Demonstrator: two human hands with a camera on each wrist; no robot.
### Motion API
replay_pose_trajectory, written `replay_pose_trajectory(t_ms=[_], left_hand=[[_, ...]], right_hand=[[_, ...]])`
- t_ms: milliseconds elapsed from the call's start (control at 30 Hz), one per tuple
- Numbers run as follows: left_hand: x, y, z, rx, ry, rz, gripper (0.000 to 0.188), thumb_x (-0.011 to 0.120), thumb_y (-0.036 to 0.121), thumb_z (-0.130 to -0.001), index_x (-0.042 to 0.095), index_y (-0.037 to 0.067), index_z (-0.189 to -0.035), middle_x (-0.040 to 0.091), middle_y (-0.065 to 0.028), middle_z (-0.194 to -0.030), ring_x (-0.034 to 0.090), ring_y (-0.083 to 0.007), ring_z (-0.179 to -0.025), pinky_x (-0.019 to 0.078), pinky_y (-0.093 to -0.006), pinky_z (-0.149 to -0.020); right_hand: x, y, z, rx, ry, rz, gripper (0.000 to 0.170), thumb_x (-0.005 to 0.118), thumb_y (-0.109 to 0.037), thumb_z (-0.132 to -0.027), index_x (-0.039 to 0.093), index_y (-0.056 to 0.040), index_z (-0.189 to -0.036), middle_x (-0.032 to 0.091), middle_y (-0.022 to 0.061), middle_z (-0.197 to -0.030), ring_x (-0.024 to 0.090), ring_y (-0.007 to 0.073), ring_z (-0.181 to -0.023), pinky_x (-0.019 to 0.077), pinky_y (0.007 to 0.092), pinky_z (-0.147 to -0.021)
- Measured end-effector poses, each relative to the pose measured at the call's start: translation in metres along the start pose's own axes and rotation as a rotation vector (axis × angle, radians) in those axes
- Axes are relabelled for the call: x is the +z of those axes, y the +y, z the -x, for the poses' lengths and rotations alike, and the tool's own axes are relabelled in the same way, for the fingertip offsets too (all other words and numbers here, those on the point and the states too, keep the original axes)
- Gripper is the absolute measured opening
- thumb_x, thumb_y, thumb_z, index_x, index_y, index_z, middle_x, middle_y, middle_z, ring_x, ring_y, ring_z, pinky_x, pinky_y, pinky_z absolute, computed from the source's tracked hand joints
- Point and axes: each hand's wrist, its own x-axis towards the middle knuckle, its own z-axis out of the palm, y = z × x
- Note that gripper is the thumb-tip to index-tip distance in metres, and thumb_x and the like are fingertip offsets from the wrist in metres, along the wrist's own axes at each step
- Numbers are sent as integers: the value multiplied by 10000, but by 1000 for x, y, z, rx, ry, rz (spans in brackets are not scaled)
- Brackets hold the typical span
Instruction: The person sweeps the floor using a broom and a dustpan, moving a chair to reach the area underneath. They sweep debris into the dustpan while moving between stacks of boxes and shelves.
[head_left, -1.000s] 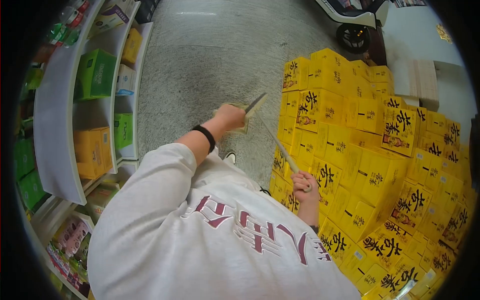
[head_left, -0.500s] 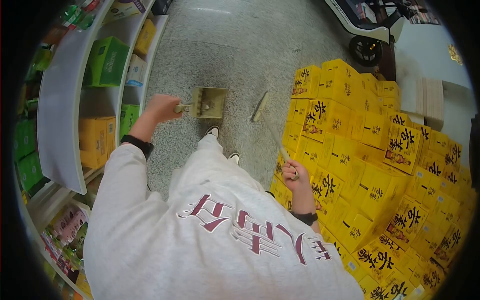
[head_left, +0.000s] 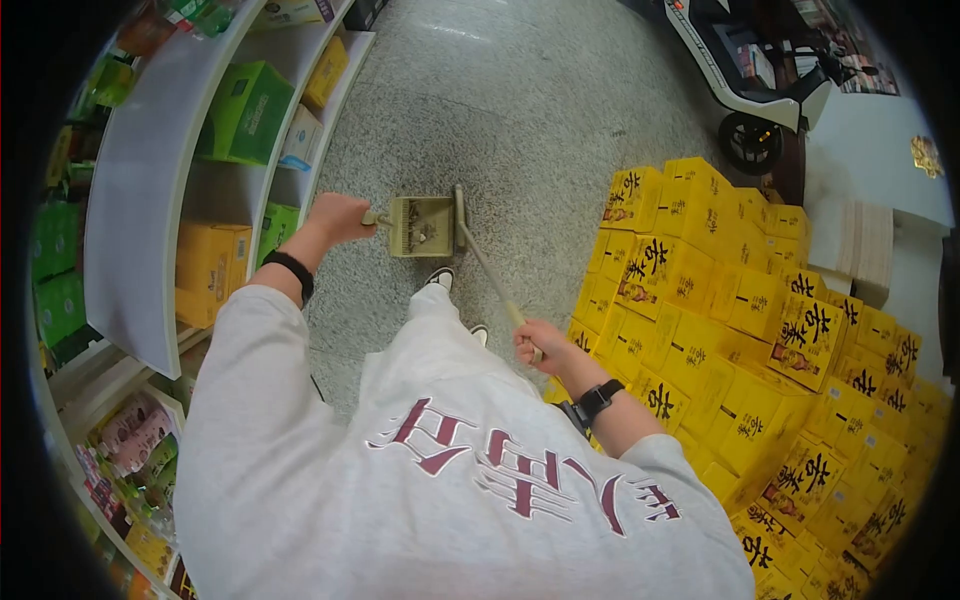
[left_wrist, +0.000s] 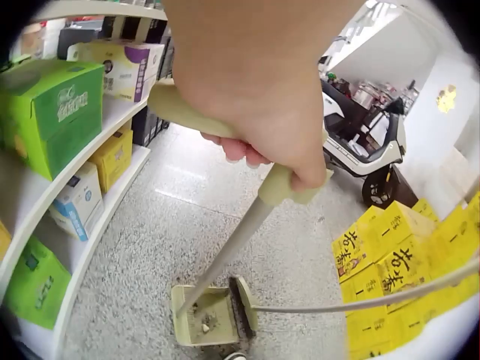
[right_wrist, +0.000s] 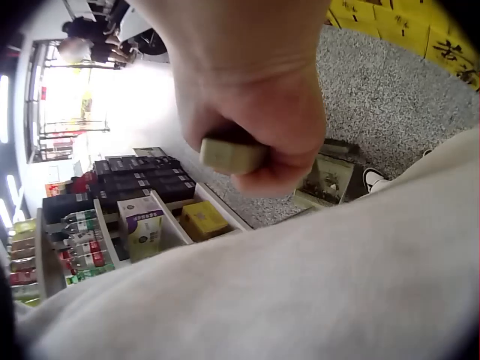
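My left hand (head_left: 338, 218) grips the upright handle (left_wrist: 232, 244) of a pale yellow-green dustpan (left_wrist: 180, 330). The pan stands at floor level in front of my shoes, its opening facing right. Inside lie grey dust and small light debris (left_wrist: 206, 328). My right hand (head_left: 541, 345) holds the long handle (head_left: 490, 273) of a broom, fingers curled around its end. The broom's narrow head (head_left: 460, 218), with dark bristles, stands right at the pan's open edge. In the right wrist view the handle's end (right_wrist: 232, 155) pokes out of the fist.
White shelves (head_left: 130, 200) with boxes and bottles run along the left. Stacked yellow cartons (head_left: 700, 260) crowd the right. Behind them a scooter (head_left: 750, 100) is parked on the speckled floor (head_left: 530, 120). My shoe (head_left: 440, 277) is just below the dustpan.
The left hand went from the middle out to the left, bringing the dustpan into full view. The right hand then moved left, and the broom head went from apart to the pan's edge.
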Motion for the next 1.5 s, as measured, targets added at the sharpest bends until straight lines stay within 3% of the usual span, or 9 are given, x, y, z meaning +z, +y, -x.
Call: replay_pose_trajectory(t_ms=[233, 433, 667, 800, 933, 1033, 1167, 1367, 1500], left_hand=[[-7, 5, -3, -3, 15, 4, 302, 618, 416, -677, 605, 120, -732, 614, -85, -657, 608, -296, -630, 472, -411, -571], [-25, 12, 2, -56, -82, -15, 310, 599, 427, -724, 645, 130, -802, 645, -72, -736, 630, -265, -705, 501, -381, -614], [-20, 8, 5, -39, -122, -5, 295, 624, 399, -718, 660, 135, -844, 652, -86, -773, 633, -274, -739, 504, -380, -639], [-21, 9, 22, -69, -119, -2, 313, 627, 411, -714, 654, 131, -852, 650, -101, -812, 629, -285, -778, 500, -402, -668], [25, 14, 64, -209, -53, 133, 332, 624, 423, -710, 640, 126, -858, 646, -113, -833, 620, -308, -801, 493, -421, -687], [42, 30, 118, -649, 123, 490, 348, 604, 418, -723, 623, 103, -867, 641, -135, -843, 608, -331, -824, 481, -429, -708], [74, 37, 169, -1046, 317, 785, 372, 583, 420, -740, 621, 76, -876, 639, -153, -857, 604, -332, -835, 471, -429, -708], [76, 33, 196, -1150, 270, 747, 394, 568, 436, -754, 628, 68, -880, 641, -154, -849, 604, -337, -814, 464, -433, -697], [80, 16, 215, -1155, 270, 695, 392, 564, 437, -757, 627, 69, -878, 639, -156, -843, 605, -338, -809, 463, -440, -693]], right_hand=[[-58, -24, 24, 121, -252, -734, 125, 470, -27, -815, 367, -86, -774, 360, 4, -566, 320, 60, -386, 234, 186, -307], [-13, -14, 31, -108, 174, -10, 117, 449, 6, -792, 373, -74, -755, 350, -4, -558, 329, 71, -408, 261, 213, -348], [9, -15, 2, -29, 18, 70, 126, 458, -6, -807, 381, -72, -732, 338, -16, -550, 322, 67, -413, 260, 208, -363], [-62, -69, 0, 237, -458, -572, 128, 452, -47, -843, 393, -89, -737, 348, -21, -563, 324, 53, -400, 250, 192, -345], [-54, -90, 49, 262, -429, -631, 28, 462, -35, -835, 457, -62, -839, 375, -13, -590, 333, 53, -400, 255, 185, -340], [-31, -95, 66, -99, -190, 55, 333, 484, 13, -802, 481, -58, -1127, 412, -2, -625, 352, 50, -418, 254, 161, -349], [9, -107, 49, -215, -71, 401, 362, 513, 2, -791, 483, -48, -1148, 401, -14, -620, 360, 58, -428, 262, 186, -360], [77, -147, -24, -430, 150, 1154, 254, 582, 3, -735, 548, -13, -986, 445, 4, -603, 405, 96, -452, 291, 261, -391], [132, -154, -53, -423, 122, 1106, 180, 567, -3, -744, 549, -2, -923, 451, 15, -587, 406, 97, -432, 272, 273, -374]])
